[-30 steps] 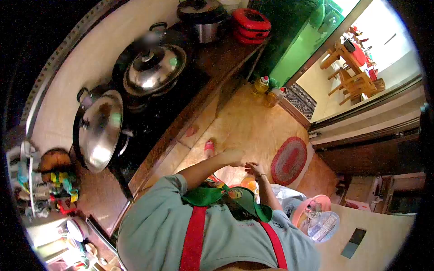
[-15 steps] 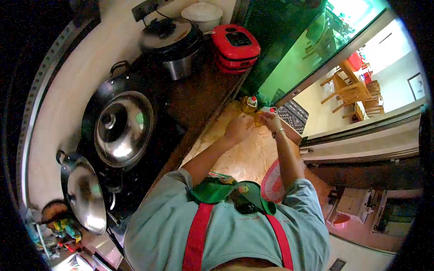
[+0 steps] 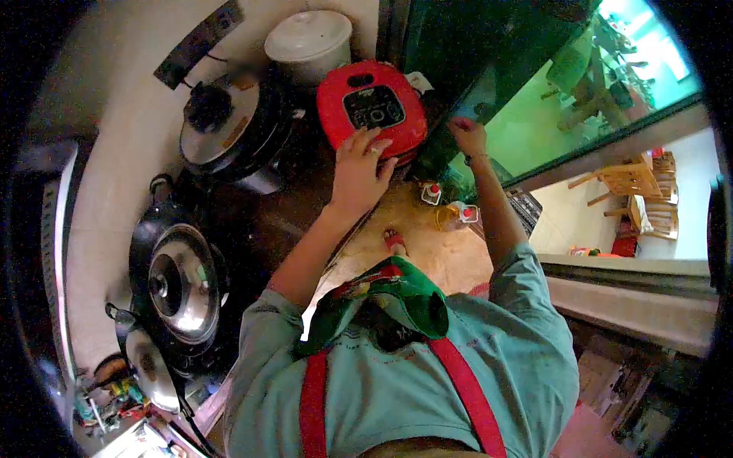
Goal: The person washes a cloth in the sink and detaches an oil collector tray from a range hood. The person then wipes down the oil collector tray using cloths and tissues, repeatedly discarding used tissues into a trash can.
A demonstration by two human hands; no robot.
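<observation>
My left hand (image 3: pixel 359 172) is at the front edge of a red appliance (image 3: pixel 372 111) with a dark control panel, its fingers apart and nothing in them. My right hand (image 3: pixel 467 137) is raised to the right of the appliance, near the dark green glass door; its fingers are curled, and whether they hold anything is too small to tell. A white lidded pot (image 3: pixel 309 46) stands behind the appliance. To its left is a dark cooker (image 3: pixel 229 130) with a glass lid.
A wok with a steel lid (image 3: pixel 183 282) and a lidded pan (image 3: pixel 151 366) sit on the stove at left. Oil bottles (image 3: pixel 452 217) stand on the floor near the doorway. Wooden chairs (image 3: pixel 630 183) are visible beyond it.
The view has shifted towards the red appliance. My hands, close together before, have moved apart; the left now reaches the appliance and the right is beside the green door.
</observation>
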